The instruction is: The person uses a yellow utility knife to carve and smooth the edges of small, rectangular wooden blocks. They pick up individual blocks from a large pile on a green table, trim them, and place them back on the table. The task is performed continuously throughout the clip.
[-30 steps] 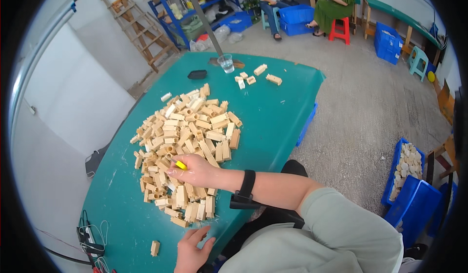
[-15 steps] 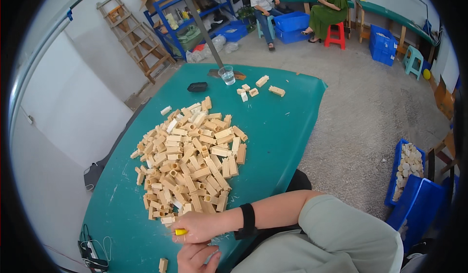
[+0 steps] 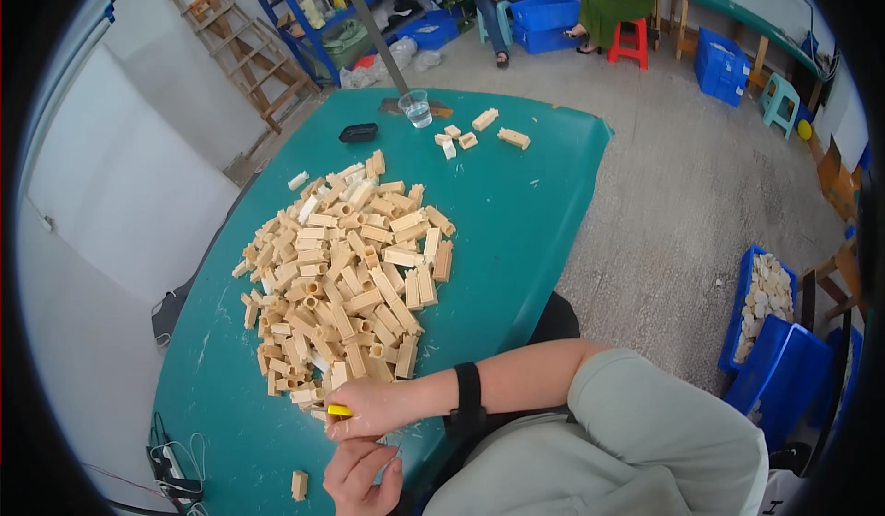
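My right hand (image 3: 373,407), with a black band at its wrist, is closed around a small tool with a yellow handle (image 3: 339,411); the tool's working end cannot be made out. Just below and touching it, my left hand (image 3: 361,475) has its fingers curled in; what they hold, if anything, is hidden. Both hands are at the near edge of a big pile of beige hollow rectangular blocks (image 3: 346,276), a few of them whiter. A single beige block (image 3: 300,485) lies apart, left of my left hand.
The green-topped table (image 3: 498,249) bears a clear cup of liquid (image 3: 416,110), a black tray (image 3: 359,133) and several loose pieces (image 3: 468,141). A power strip with cables (image 3: 175,468) is at the left edge. A blue crate of pale pieces (image 3: 763,304) stands right. Two people sit beyond.
The whole view has shifted, so the table and pile appear higher and slightly left. My hands stay together by the pile; the yellow handle has tilted a little.
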